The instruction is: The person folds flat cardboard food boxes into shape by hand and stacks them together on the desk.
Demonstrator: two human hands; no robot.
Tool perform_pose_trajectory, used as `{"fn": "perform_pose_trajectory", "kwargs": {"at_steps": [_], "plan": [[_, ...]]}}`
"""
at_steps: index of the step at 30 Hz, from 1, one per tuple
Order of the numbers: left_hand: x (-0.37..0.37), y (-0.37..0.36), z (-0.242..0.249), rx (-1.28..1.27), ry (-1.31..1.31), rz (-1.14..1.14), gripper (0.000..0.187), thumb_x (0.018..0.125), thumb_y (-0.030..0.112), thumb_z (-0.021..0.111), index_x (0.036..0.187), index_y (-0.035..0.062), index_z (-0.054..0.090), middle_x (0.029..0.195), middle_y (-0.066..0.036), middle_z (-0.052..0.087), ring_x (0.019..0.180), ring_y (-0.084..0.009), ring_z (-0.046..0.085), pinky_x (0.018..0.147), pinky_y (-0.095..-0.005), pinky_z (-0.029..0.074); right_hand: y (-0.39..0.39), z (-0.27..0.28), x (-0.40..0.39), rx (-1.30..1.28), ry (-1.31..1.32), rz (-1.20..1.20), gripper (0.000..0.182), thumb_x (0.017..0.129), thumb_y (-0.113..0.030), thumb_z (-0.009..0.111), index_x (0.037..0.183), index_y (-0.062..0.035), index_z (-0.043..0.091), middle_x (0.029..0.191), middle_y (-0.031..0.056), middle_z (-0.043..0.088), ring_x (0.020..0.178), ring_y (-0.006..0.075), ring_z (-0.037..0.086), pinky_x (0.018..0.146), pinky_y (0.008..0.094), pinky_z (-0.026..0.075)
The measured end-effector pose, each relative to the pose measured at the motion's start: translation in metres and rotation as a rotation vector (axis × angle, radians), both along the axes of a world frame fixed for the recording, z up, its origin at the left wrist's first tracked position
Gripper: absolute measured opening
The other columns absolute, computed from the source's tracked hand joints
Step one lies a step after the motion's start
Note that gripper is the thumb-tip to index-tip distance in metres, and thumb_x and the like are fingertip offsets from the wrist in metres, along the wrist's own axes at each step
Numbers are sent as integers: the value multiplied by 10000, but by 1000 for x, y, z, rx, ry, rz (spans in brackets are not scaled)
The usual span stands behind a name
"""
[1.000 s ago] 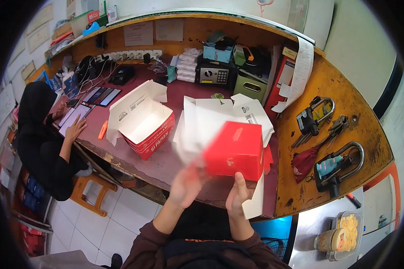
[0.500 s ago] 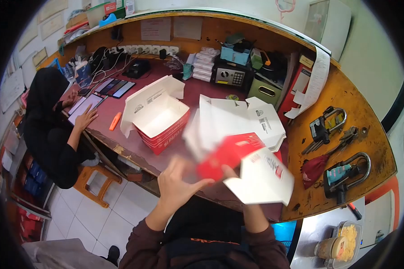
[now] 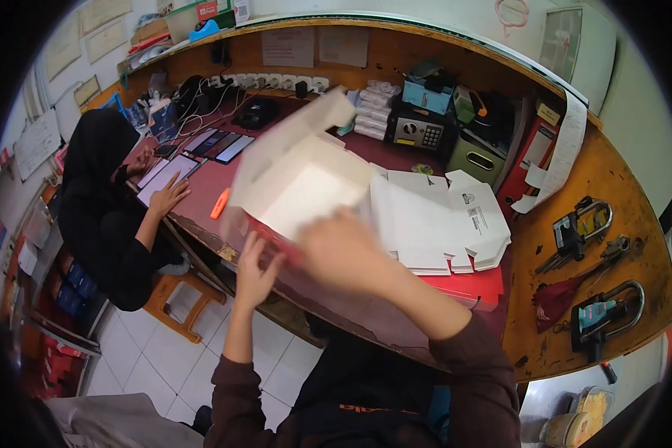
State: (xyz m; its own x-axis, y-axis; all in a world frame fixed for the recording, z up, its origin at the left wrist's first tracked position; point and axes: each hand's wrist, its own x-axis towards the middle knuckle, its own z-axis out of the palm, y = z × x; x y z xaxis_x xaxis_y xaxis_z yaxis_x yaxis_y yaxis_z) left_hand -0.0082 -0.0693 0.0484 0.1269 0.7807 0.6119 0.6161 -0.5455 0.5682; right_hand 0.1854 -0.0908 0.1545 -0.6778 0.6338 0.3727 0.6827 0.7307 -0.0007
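Note:
An open cardboard box (image 3: 317,190), white inside and red outside, stands on the left-centre of the desk with its lid raised; it is blurred by motion. At its front left corner is my left hand (image 3: 255,278), thumb and fingers about the red wall. My right hand (image 3: 343,250) is over the front right of the box, its fingers smeared and partly hidden. Right of the box lies a stack of flat white box blanks (image 3: 444,216), with red cardboard (image 3: 463,287) showing beneath.
A person in black (image 3: 101,209) sits at the left with a hand on a tablet. An orange marker (image 3: 220,203) lies near the desk's left edge. At the back are a small safe (image 3: 418,133) and a green box (image 3: 474,160). Padlocks (image 3: 608,321) and keys rest at right.
The loose red-and-white cardboard that my hands held at front centre is no longer there. Both hands have moved to the open box on the left. The view has shifted slightly.

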Motion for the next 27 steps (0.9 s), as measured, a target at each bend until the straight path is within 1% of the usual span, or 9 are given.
{"fn": "perform_pose_trajectory", "kwargs": {"at_steps": [1,3,7,14,17,19,23,25,27], "plan": [[-10,11,-7,0,4,2,368,720,194,667,1023,27,540,986,-110,539,738,-220,604,576,-314,485,9,6,-6,0,4,2,167,783,-204,562,728,-54,612,729,88,595,692,248,589,701,374,377],[-20,30,-14,82,220,28,184,691,134,653,838,46,583,878,-94,544,701,-254,579,543,-337,464,25,19,-17,-177,48,41,225,776,-236,576,741,-17,613,746,145,606,730,296,598,709,390,410],[-19,46,-6,311,351,-16,158,688,94,632,833,61,579,845,-65,563,676,-259,574,542,-336,471,57,17,-25,-367,13,-50,283,765,-258,582,757,24,611,749,218,605,778,354,594,722,406,466],[-8,52,-11,332,299,-209,129,645,43,619,768,61,587,820,-52,578,616,-233,581,515,-321,469,72,-1,-21,-361,-81,-162,248,715,-231,627,727,16,616,740,209,610,730,341,607,666,392,487],[-9,51,-9,308,294,-246,114,648,20,613,754,59,604,791,-46,581,610,-220,584,514,-306,467,75,-19,-24,-224,-50,-148,279,706,-265,577,704,11,615,705,200,592,665,326,596,622,419,473],[-9,53,-11,288,296,-239,100,662,14,616,751,60,622,759,-39,585,603,-208,587,513,-291,465,75,-21,-27,-168,-129,-92,173,665,-171,642,723,-9,631,746,184,621,719,314,622,619,374,498],[1,46,-11,225,266,-205,116,676,15,598,776,69,621,763,-44,580,610,-226,587,517,-298,466,87,-27,-32,-259,-253,-96,167,635,-151,648,727,-12,634,750,175,625,733,301,625,630,370,501],[6,40,-12,210,270,-154,126,693,28,587,805,80,614,793,-51,574,630,-233,587,523,-307,468,114,-27,-36,-509,-355,16,173,635,-145,633,750,-16,640,774,169,630,743,282,629,640,364,506],[10,36,-16,213,294,-155,140,700,35,584,831,79,608,813,-58,569,642,-241,588,522,-315,467,115,-25,-49,-455,-276,-61,171,655,-146,615,762,-15,641,783,170,631,749,277,629,642,359,508]]}}
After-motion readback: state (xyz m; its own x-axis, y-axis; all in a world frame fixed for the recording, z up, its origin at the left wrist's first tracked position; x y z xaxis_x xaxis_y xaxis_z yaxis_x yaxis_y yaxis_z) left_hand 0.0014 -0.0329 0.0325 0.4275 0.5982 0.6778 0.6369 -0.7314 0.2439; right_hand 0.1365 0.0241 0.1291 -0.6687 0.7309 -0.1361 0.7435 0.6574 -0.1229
